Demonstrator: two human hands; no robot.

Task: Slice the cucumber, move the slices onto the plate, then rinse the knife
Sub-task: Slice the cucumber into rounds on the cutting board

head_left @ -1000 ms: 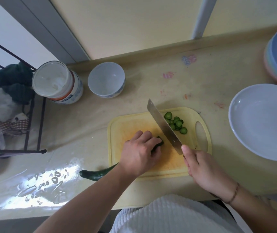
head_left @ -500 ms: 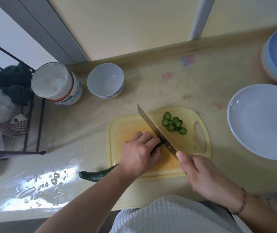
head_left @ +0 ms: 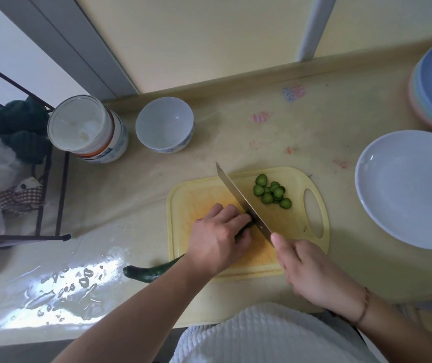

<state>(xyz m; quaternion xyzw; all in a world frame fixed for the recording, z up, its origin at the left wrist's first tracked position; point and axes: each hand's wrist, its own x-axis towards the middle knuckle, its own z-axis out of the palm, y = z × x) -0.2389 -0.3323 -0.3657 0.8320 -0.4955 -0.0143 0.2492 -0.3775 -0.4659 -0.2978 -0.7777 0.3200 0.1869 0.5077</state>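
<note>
1. Head view, left hand: the left hand (head_left: 219,238) lies on the yellow cutting board (head_left: 298,226) with its fingers curled down over the cucumber (head_left: 148,272), and it grips the cucumber against the board. Most of the cucumber is hidden under this hand. The dark green end comes out behind the wrist and goes over the near edge of the board onto the counter (head_left: 236,132).

2. Head view, right hand: the right hand (head_left: 311,276) is closed around the handle of the knife (head_left: 241,199). The handle itself I cannot see, because the hand covers it. The blade goes away from this hand, slanted toward the wall, and its lower part touches the fingertips of the left hand, at the cut end of the cucumber.

3. Just beyond the blade, on the side away from the left hand, a small heap of cucumber slices (head_left: 272,192) lies on the board, near its handle hole.

4. To the outer side of the right hand, well apart from the board, the white plate (head_left: 382,205) stands on the counter. Behind it there is a stack of coloured plates (head_left: 419,100).

5. Beyond the left hand, near the wall, there is a white bowl (head_left: 164,124), and beside it a white jar (head_left: 89,129) with a lid.
</note>
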